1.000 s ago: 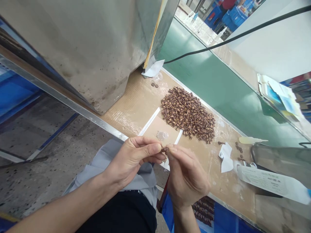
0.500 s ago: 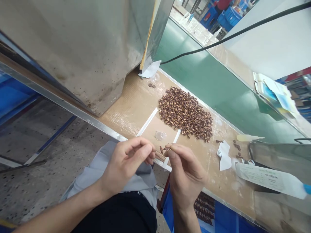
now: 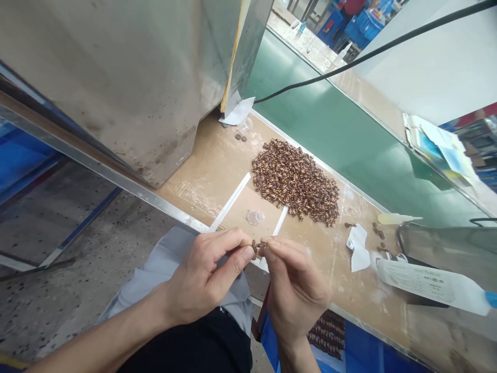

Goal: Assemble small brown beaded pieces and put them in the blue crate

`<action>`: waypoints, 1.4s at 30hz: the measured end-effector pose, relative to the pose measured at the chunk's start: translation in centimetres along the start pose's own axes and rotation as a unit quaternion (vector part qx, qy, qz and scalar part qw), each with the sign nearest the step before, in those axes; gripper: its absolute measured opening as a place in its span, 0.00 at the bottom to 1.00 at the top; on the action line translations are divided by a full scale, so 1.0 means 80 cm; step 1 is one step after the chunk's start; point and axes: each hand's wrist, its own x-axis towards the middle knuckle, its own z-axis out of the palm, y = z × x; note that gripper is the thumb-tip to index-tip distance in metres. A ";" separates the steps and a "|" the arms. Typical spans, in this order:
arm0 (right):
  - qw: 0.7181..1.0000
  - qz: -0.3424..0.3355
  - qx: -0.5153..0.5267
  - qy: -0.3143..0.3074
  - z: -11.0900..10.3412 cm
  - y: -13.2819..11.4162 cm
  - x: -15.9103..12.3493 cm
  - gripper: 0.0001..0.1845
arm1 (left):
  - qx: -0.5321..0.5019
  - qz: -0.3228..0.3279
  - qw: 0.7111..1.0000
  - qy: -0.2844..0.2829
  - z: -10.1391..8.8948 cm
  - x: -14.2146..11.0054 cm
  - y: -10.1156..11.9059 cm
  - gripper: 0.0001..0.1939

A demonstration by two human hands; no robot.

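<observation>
Closer together now than a moment ago, the left hand [image 3: 204,277] and right hand [image 3: 297,295] pinch a small brown piece [image 3: 258,247] between their fingertips [image 3: 267,248], just over the edge of a cardboard-topped bench [image 3: 209,176], near a clear plastic disc [image 3: 255,217] and a heap of brown pieces [image 3: 295,181].
</observation>
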 end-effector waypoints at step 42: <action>0.994 -0.069 0.087 0.000 -0.065 0.030 0.001 0.16 | 0.157 0.236 0.949 -0.141 0.016 0.061 -0.015 0.08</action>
